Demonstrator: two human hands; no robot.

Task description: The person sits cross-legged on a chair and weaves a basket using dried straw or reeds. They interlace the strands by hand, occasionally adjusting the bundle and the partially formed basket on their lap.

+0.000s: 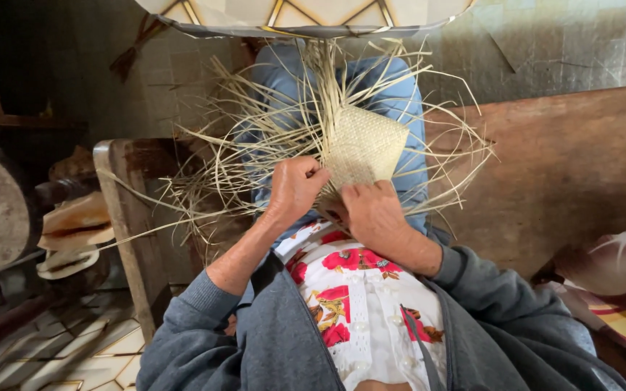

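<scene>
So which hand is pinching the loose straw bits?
The left hand: its fingers are curled into a fist around loose straw strands beside the woven mat. The right hand lies flatter against the mat's lower edge.

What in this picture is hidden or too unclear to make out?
Head view only:
- Near edge of the woven mat: covered by the left hand and right hand.
- Fingertips and the strands they pinch: curled under both hands.
- Pale stacked things at left: too dim to tell.
- Patterned object above: cut by the top edge.
</scene>
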